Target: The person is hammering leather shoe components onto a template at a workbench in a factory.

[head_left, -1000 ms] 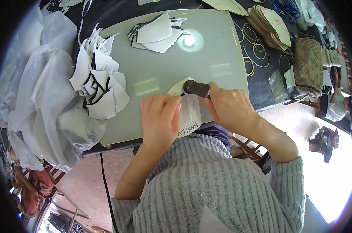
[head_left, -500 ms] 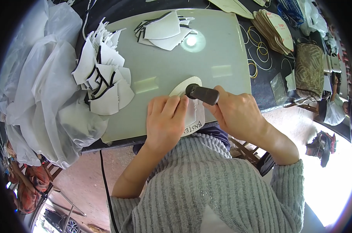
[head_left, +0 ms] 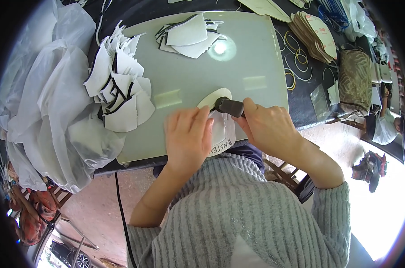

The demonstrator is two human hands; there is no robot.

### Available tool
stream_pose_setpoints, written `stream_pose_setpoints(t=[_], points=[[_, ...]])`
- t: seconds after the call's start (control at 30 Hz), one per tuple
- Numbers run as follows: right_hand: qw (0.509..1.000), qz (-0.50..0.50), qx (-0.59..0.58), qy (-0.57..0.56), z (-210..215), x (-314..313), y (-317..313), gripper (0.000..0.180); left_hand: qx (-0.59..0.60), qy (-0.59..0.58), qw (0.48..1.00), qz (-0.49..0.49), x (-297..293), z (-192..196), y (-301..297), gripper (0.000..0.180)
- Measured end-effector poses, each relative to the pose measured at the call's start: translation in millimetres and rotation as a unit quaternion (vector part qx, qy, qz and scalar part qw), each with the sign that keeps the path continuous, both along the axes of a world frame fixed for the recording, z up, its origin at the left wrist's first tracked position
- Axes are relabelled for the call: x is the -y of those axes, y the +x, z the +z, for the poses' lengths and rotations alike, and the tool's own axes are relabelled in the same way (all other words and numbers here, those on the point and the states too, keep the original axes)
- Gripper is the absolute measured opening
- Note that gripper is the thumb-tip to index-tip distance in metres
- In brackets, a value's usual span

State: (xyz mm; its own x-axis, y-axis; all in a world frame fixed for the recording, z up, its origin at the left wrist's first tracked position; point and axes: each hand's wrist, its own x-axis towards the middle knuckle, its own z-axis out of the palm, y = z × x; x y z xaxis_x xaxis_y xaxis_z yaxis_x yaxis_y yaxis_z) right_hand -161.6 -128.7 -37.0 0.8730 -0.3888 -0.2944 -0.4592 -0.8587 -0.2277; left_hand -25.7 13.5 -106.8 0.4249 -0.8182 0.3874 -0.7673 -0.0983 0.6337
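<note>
Currently, the right hand [head_left: 270, 126] is wrapped around a short dark tool with a rounded black head [head_left: 231, 107], thumb and fingers closed on it. That head lies over a cream, round-ended flat template [head_left: 212, 97] at the near edge of a glossy, pale grey-green board [head_left: 175, 73], directly in front of the person. Along the template sits a thin white flat piece [head_left: 218, 128], partly covered by the left hand [head_left: 186, 136]. This hand is blurred, its fingers extended and close together, the fingertips beside the tool's head; whether it presses the piece or is lifted off, I cannot tell.

Left on the board is a large heap of white curved pieces with black edging [head_left: 122, 96]; a smaller heap of similar white pieces [head_left: 187, 36] lies at the far side. Beyond the board's right edge, the black-covered tabletop [head_left: 300, 102] carries looped yellow and white cords [head_left: 297, 57] and a patterned olive-brown pouch [head_left: 355, 80].
</note>
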Motion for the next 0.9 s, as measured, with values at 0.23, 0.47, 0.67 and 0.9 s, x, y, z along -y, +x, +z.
stream_pose_setpoints(t=[0.23, 0.47, 0.67, 0.9], points=[[1.0, 0.001, -0.011, -0.008, 0, 0, 0, 0.028, -0.009, -0.007, 0.999, -0.038, -6, 1, 9, 0.023], [1.0, -0.001, 0.02, 0.006, 4, 4, 2, 0.038, 0.096, -0.009, 0.994, -0.042, -11, -7, 2, 0.025], [1.0, 0.01, 0.013, 0.013, 3, -1, 6, 0.034, 0.127, -0.019, 0.99, -0.057, -8, -8, 0, 0.036], [0.997, 0.003, 0.076, 0.01, -4, -2, 1, 0.031, 0.12, -0.027, 0.992, -0.041, -7, -8, -1, 0.032]])
